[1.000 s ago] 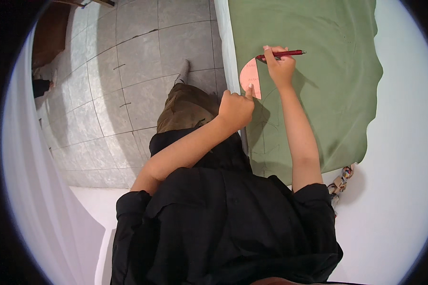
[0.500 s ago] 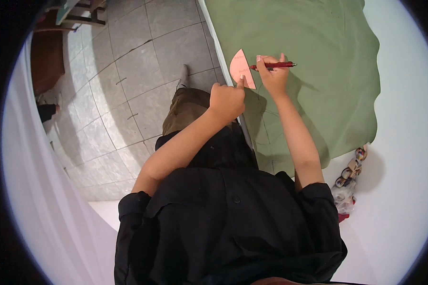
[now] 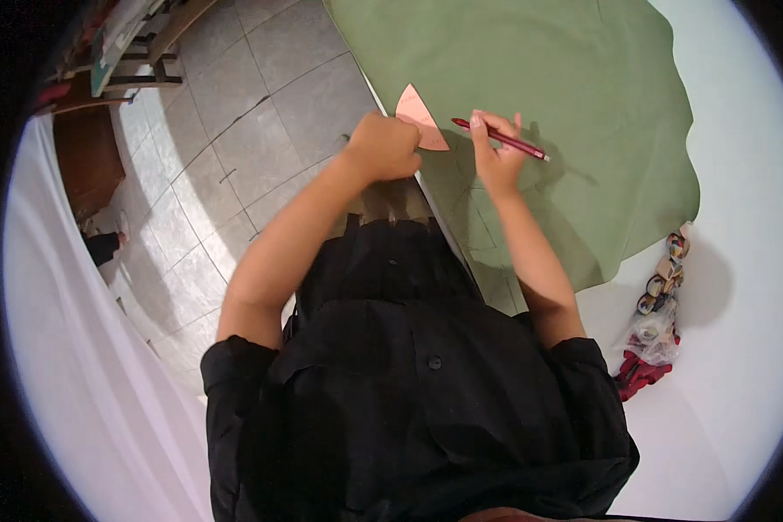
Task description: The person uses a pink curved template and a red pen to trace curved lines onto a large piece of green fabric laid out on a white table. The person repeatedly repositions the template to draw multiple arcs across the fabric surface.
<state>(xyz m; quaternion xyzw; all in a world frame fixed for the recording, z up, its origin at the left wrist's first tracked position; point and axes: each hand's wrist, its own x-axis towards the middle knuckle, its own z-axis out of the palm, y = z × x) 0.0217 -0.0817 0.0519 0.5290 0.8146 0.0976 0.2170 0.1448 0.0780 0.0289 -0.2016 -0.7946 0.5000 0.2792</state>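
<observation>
Seen from above, the left hand (image 3: 384, 146) pins a pink fan-shaped paper pattern (image 3: 419, 117) at the near edge of green fabric (image 3: 565, 104) while the right hand (image 3: 496, 152) grips a red pencil (image 3: 500, 139) beside it; tracing cleanly likely needs the pattern held flat and unmoving.

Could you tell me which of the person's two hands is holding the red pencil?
The right hand holds the red pencil over the green cloth. The left hand instead grips the pink pattern piece at the cloth's edge.
</observation>
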